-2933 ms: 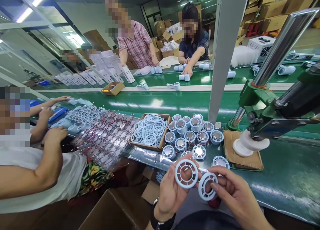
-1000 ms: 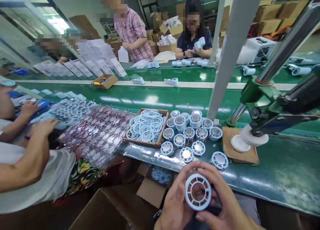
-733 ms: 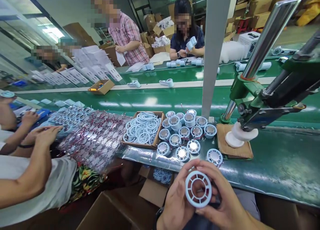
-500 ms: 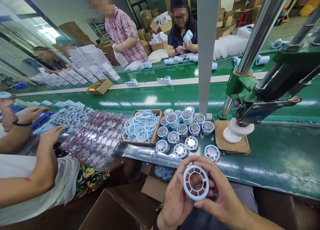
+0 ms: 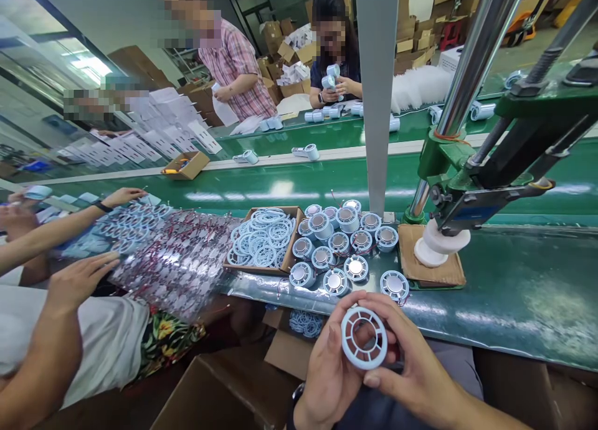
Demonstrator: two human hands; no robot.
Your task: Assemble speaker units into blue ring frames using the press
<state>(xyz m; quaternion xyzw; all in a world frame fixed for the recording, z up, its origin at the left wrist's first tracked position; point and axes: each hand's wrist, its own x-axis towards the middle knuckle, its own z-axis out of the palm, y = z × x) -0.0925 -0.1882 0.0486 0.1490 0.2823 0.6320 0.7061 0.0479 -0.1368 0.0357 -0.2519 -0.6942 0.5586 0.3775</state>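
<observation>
Between both hands, low in the view, is a light-blue spoked plastic ring (image 5: pixel 367 363) with an open centre, its face turned toward me. My left hand (image 5: pixel 326 369) curls around its left side. My right hand (image 5: pixel 413 361) closes on the right side, thumb near the lower rim and fingers behind. What lies behind the ring is mostly covered by my fingers. Just beyond my hands, a round blue unit with a silver disc (image 5: pixel 394 283) stands on the bench, and a cluster of similar units (image 5: pixel 337 243) is to its left.
A cardboard box of loose blue rings (image 5: pixel 264 237) adjoins the cluster. Right of it stands a green hand press (image 5: pixel 448 187) with a white pressing head. Wired metal parts (image 5: pixel 182 258) cover the left bench, near a co-worker's hands (image 5: pixel 77 280). A grey post (image 5: pixel 377 100) rises behind.
My hands and the ring stay nearly in place, the ring turning slightly. At left, a co-worker's arm now reaches over the blue parts. The person across has brought both hands together on blue items.
</observation>
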